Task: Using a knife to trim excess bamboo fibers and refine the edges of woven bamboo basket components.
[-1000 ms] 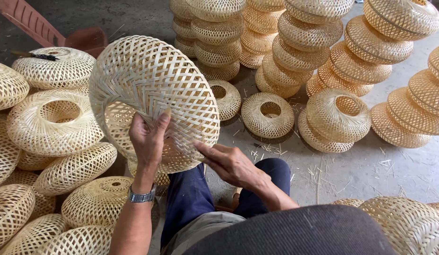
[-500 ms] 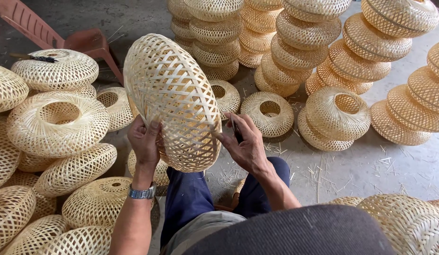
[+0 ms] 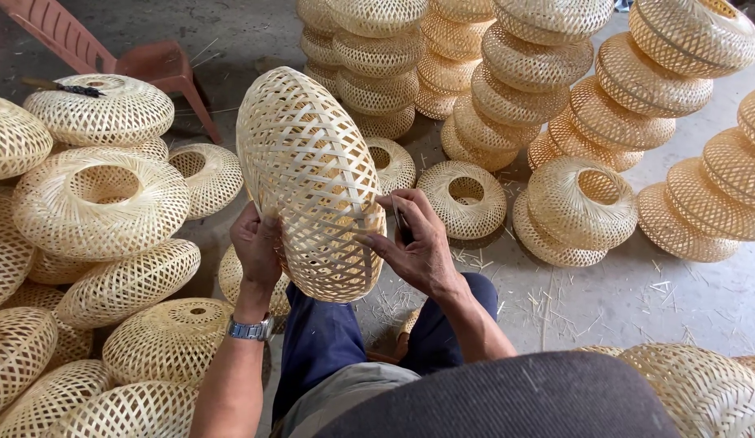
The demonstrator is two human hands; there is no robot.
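Tall stacks of woven bamboo shades fill the far side of the concrete floor, each stack leaning and built of flattened round baskets set one upon another. To the left a loose heap of the same shades lies on the ground, several showing round mouths with nothing inside them; a dark tool rests on top of the farthest one. A red plastic chair stands behind that heap. Single ring-shaped shades lie apart on the floor between the stacks and the person's knees, also hollow.

The woven bamboo lampshade in work is held up on its edge above the person's blue-trousered lap, its open weave showing an empty interior. The left hand, with a metal wristwatch below it, grips the shade's lower left rim, fingers curled around it. The right hand presses against the lower right side, fingertips pinching the weave, with a small dark object partly hidden in the palm. Bamboo slivers litter the floor.
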